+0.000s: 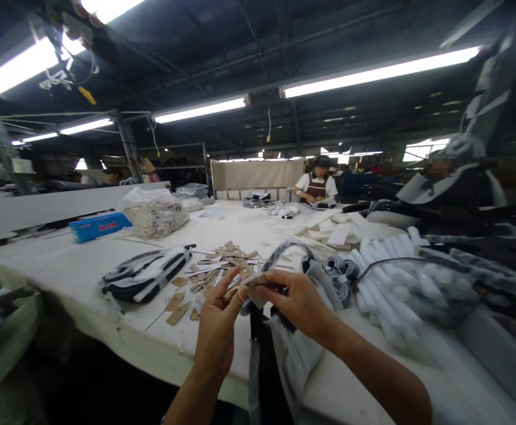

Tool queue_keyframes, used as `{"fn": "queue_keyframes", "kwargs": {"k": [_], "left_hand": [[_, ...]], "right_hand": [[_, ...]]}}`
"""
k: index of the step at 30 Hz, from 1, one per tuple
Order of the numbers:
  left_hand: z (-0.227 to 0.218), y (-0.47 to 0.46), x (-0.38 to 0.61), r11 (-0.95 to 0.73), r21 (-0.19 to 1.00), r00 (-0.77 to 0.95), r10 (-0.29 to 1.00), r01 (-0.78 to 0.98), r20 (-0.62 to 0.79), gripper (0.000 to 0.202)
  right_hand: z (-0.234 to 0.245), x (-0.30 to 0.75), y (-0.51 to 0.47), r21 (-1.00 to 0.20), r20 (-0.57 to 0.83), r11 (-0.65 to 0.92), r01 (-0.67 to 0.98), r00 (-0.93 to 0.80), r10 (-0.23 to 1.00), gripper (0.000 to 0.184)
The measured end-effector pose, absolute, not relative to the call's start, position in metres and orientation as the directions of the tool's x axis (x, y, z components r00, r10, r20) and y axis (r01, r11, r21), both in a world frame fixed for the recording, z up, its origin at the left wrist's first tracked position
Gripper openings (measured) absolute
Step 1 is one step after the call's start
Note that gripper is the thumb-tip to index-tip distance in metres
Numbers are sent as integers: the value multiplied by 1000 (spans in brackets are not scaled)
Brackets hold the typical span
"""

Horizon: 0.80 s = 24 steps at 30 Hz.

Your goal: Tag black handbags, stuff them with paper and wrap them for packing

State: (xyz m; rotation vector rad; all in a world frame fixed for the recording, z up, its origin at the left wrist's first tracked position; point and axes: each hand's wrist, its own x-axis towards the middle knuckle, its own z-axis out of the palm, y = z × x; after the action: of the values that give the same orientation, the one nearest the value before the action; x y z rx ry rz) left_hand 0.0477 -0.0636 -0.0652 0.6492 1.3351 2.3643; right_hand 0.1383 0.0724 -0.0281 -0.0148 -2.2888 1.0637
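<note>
My right hand (pixel 300 301) pinches a small flat greyish-beige piece (pixel 257 290), perhaps card, between thumb and fingers. From the other side, my left hand (pixel 218 321) has its thumb against the piece's edge, its index finger pointing up. A thin white loop shows by the left thumb; what it belongs to is unclear. Below my hands, a black item (pixel 269 360) partly wrapped in clear plastic hangs over the table edge. Just beyond my left hand lies a loose pile of brown and white card pieces (pixel 216 265).
Left on the white table (pixel 152 330) are a coiled black strap bundle (pixel 145 274), a blue packet (pixel 100 226) and a clear bag (pixel 156 212) of pieces. White plastic-wrapped rolls (pixel 391 283) and white flat pieces (pixel 342 229) lie right. A co-worker (pixel 317 184) sits at the far end.
</note>
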Motion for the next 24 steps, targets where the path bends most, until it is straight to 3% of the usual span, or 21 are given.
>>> {"fn": "queue_keyframes", "kwargs": {"k": [8, 13, 16, 20, 24], "left_hand": [[-59, -61, 51, -386, 917, -812, 501, 100, 300, 64], [-51, -62, 47, -236, 873, -701, 523, 427, 484, 41], [-40, -67, 45, -112, 741, -584, 543, 662, 604, 29], [-23, -77, 50, -4, 519, -431, 552, 855, 714, 32], [-19, -85, 62, -2, 497, -428, 504, 868, 750, 39]], "right_hand": [[-16, 145, 78, -555, 460, 811, -184, -881, 115, 16], [-10, 145, 82, -547, 429, 813, -199, -901, 68, 14], [-13, 146, 83, -561, 467, 785, -262, -883, 39, 15], [-21, 152, 81, -704, 458, 642, -304, -885, 83, 12], [-35, 159, 75, -915, 362, 284, -288, -895, 260, 34]]}}
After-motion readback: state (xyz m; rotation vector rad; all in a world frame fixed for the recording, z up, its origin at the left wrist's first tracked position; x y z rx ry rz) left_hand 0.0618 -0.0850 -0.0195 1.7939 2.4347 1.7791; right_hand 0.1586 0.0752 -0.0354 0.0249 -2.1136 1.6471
